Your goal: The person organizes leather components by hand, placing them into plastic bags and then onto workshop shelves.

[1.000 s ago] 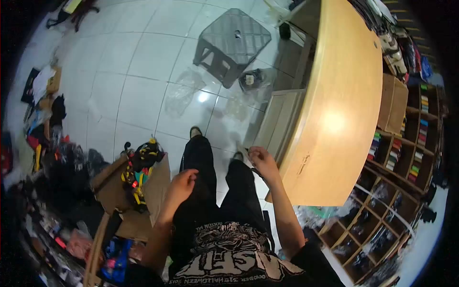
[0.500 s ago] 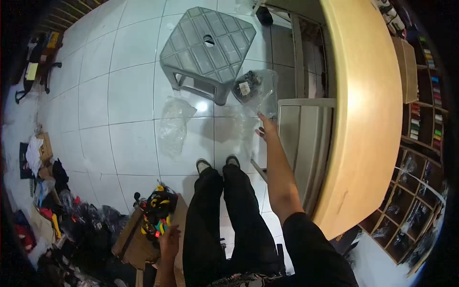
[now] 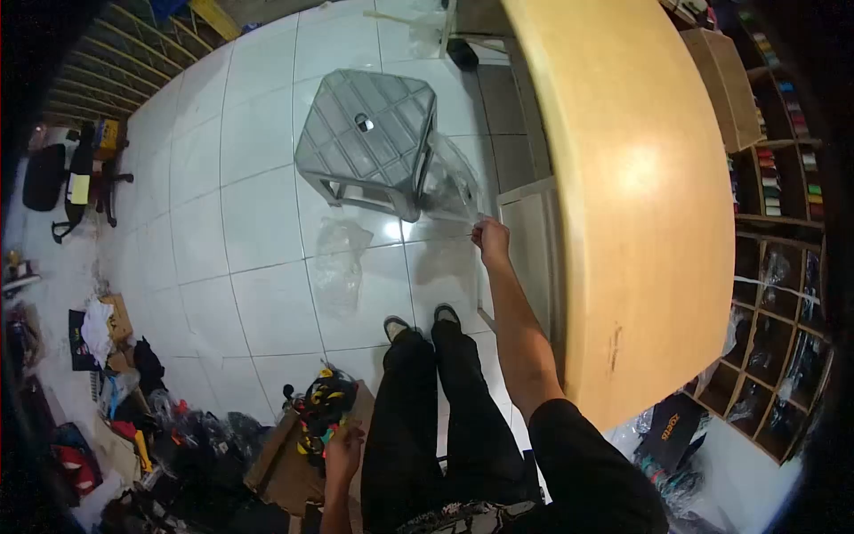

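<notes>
My right hand (image 3: pixel 492 238) is closed on the gathered edge of a clear plastic bag (image 3: pixel 455 182). The bag hangs beside the grey plastic stool (image 3: pixel 391 111), close to its right front leg; its contents are hard to make out now. Over a cardboard box (image 3: pixel 289 463) at lower left, my left hand (image 3: pixel 343 445) has loosely bent fingers and shows no clear hold on anything. Just beyond those fingers are black, yellow and red items (image 3: pixel 322 400) in the box, too small to name. A second clear plastic bag (image 3: pixel 341 267) lies crumpled on the tiles.
A wooden-topped counter (image 3: pixel 645 222) runs along my right side, with divided shelves (image 3: pixel 769 329) behind it. Bagged goods and dark bundles (image 3: pixel 196 445) are piled at lower left. A chair base (image 3: pixel 93 187) stands at far left, near a folding metal gate (image 3: pixel 124 58).
My right hand has closed on the bag's edge and the bag has shifted against the stool. The dark labelled thing in it no longer shows clearly. The whole view has shifted.
</notes>
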`<state>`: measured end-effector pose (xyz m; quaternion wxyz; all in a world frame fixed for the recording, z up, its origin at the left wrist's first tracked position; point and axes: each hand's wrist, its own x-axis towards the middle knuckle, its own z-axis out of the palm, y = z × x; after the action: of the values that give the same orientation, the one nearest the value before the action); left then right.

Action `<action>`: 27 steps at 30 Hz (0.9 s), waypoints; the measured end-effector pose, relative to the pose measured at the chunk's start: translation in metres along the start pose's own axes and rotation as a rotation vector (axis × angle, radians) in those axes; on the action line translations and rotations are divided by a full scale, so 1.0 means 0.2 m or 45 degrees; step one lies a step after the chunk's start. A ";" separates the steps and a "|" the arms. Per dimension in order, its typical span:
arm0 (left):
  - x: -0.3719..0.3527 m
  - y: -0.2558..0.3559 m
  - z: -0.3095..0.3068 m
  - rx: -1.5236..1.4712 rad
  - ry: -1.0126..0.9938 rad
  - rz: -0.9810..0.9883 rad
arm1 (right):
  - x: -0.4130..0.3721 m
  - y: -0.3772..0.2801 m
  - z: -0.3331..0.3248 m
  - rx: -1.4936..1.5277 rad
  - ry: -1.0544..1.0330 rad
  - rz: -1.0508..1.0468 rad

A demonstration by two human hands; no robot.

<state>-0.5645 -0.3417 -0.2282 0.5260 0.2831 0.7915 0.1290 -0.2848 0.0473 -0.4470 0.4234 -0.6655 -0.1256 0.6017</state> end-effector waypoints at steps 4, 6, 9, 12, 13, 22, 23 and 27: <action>-0.08 0.14 -0.08 -0.008 0.057 0.326 | -0.30 -0.21 0.00 0.214 -0.063 -0.027; -0.11 0.18 -0.09 -0.004 0.048 0.370 | -0.56 -0.29 0.00 0.334 -0.073 -0.069; -0.11 0.24 -0.10 0.008 0.020 0.511 | -0.95 -0.30 -0.10 0.228 -0.176 0.001; -0.12 0.39 -0.08 0.054 -0.008 0.660 | -1.42 -0.30 -0.19 0.201 -0.273 -0.012; -0.13 0.47 -0.05 0.081 -0.006 0.678 | -1.64 -0.35 -0.21 0.107 -0.251 -0.067; -0.48 0.88 0.26 0.195 -0.594 1.320 | -2.91 -0.62 -0.48 -0.268 -0.425 -0.183; -0.48 0.89 0.28 0.226 -0.652 1.361 | -2.97 -0.64 -0.53 -0.228 -0.366 -0.211; -0.59 0.77 0.32 0.660 -1.075 1.392 | -3.13 -0.56 -0.82 -0.183 -0.520 -0.179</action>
<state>-0.4242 -0.2921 -0.0880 0.5629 0.7779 0.2726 0.0616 -0.2508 -0.3753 0.0536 0.3815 -0.5481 -0.2971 0.6825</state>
